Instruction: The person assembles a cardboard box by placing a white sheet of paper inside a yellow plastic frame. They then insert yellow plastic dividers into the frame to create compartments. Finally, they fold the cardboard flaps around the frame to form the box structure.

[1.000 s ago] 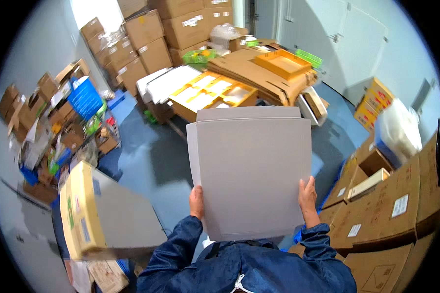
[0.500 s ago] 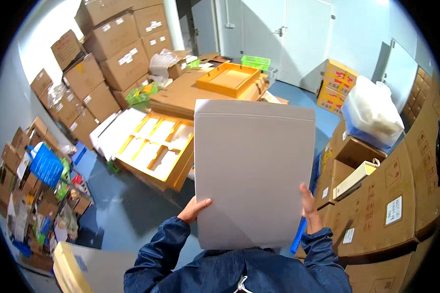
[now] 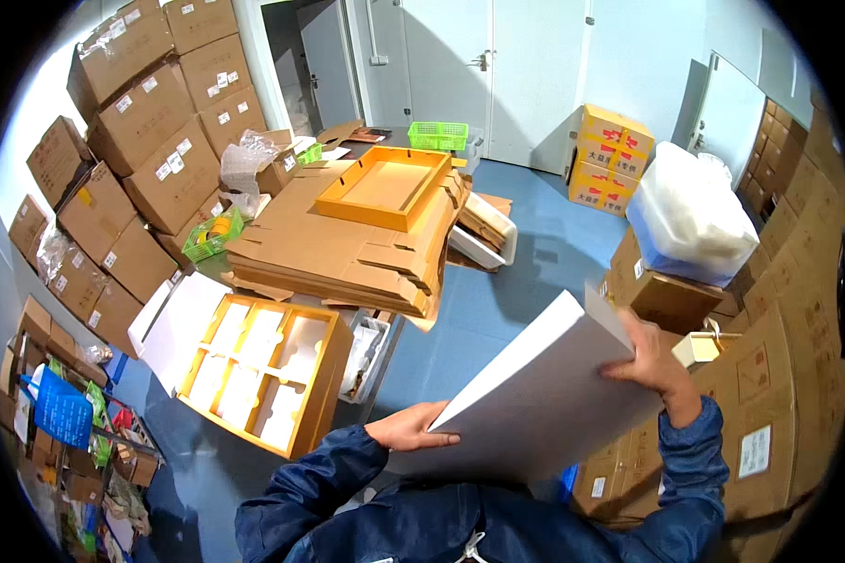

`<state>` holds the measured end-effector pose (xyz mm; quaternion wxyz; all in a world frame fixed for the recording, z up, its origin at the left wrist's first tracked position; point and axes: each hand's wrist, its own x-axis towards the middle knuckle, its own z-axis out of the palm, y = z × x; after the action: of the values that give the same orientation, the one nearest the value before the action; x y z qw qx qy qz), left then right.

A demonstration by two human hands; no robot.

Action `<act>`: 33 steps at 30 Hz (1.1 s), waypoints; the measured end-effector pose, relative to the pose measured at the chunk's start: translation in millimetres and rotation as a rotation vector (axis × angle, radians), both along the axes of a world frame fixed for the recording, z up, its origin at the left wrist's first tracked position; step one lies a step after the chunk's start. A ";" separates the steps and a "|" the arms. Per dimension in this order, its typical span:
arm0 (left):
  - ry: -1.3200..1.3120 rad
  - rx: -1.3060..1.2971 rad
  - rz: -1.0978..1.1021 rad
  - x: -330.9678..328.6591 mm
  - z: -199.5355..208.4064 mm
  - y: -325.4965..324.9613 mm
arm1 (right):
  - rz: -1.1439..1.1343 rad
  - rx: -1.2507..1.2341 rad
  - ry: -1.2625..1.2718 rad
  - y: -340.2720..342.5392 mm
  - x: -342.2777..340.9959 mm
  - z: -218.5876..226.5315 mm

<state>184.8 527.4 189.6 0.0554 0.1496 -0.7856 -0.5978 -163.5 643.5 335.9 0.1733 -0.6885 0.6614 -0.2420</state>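
A large, thick white-grey slab point(image 3: 545, 403), a flat box or a stack of sheets (I cannot tell which), is tilted in front of my chest, its narrow white edge slanting up to the right. My left hand point(image 3: 413, 428) is closed on its left edge, thumb on the near face. On the upper right edge my right hand point(image 3: 650, 366) grips it, thumb on the near face and fingers over the edge. Left of the slab stands a yellow divided box point(image 3: 324, 394) with white pads in its compartments. An open white flap or sheet point(image 3: 164, 328) lies beside that box.
Flattened cardboard point(image 3: 300, 230) is piled on the table ahead, with a shallow yellow tray point(image 3: 361, 209) on top. Brown cartons point(image 3: 150, 113) rise at the left, and large cartons point(image 3: 746, 394) stand close on my right. A bagged tub point(image 3: 690, 216) sits on cartons.
The slab has swung from upright, broad face toward me, to a tilt down and right, showing its edge. My right hand has moved up and outward; the view has shifted right.
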 end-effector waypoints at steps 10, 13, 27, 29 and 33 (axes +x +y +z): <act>0.306 -1.016 1.031 -114.3 18.2 -182.7 | -0.186 -0.145 -0.981 -84.4 -200.5 -74.2; 0.305 -0.595 1.102 -148.1 -29.4 -237.6 | -0.288 -0.295 -1.336 -118.9 -268.0 -115.6; 0.208 0.605 0.485 -248.2 5.8 -299.7 | -0.670 -0.203 -1.063 -290.7 -361.5 -162.1; 0.171 0.460 0.501 -255.5 14.8 -319.1 | -0.739 -0.166 -0.850 -320.7 -379.3 -165.2; -0.073 -0.045 0.567 -248.8 33.1 -387.0 | -0.605 -0.445 -0.962 -401.3 -396.4 -147.4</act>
<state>-64.0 140.3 222.6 0.1955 0.3835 -0.7269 -0.5351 -559.9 242.3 188.4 0.2281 -0.3034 0.6087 -0.6967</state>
